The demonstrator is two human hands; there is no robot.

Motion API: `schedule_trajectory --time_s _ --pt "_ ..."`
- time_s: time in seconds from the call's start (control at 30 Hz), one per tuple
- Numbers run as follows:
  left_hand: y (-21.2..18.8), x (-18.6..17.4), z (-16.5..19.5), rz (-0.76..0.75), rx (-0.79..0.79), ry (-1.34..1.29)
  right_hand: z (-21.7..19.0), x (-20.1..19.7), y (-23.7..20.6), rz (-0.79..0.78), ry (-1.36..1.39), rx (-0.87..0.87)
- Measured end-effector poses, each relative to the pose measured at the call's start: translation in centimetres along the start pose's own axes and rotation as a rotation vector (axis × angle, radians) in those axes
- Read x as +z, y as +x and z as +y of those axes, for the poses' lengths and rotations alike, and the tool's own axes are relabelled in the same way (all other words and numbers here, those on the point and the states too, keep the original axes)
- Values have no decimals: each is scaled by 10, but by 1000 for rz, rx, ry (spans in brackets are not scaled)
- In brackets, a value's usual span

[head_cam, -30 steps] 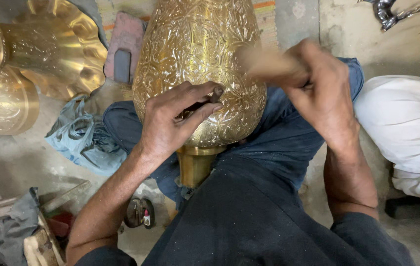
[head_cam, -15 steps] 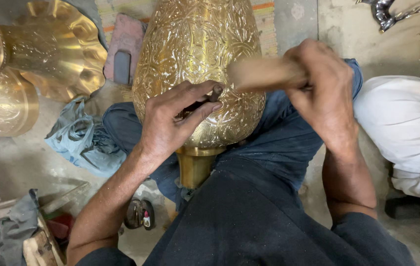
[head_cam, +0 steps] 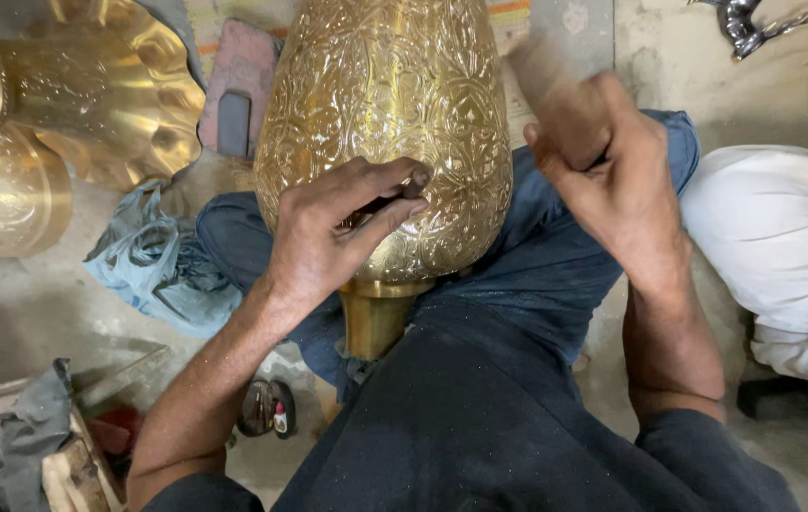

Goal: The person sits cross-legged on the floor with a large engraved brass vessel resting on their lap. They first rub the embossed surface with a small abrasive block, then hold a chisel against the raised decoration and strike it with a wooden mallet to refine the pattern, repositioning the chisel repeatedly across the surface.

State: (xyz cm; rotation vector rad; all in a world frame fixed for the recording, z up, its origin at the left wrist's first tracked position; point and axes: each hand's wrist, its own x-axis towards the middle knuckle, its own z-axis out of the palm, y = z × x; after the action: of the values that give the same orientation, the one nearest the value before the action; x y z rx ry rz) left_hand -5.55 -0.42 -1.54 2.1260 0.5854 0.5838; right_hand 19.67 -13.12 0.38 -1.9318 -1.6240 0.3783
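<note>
Raised since a moment ago, the right hand clenches a mallet clear of the vase edge. Left hand pinches a punch against the vase, on the lap.

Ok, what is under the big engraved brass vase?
The engraved brass vase lies across the person's blue-trousered lap, its plain brass neck between the thighs. The left hand presses a thin dark tool against it. The floor beneath is covered.
</note>
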Motion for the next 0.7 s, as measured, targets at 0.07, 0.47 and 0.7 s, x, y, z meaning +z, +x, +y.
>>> schedule_trajectory --time_s 0.07,0.47,0.7 --pt "0 0 1 23 13 -21 1 -1 1 -61 -249 -144" --pt "-6 5 -13 -7 8 -22 5 4 -4 51 283 217" --pt "-6 4 -13 15 52 -6 9 4 -5 6 -25 35"
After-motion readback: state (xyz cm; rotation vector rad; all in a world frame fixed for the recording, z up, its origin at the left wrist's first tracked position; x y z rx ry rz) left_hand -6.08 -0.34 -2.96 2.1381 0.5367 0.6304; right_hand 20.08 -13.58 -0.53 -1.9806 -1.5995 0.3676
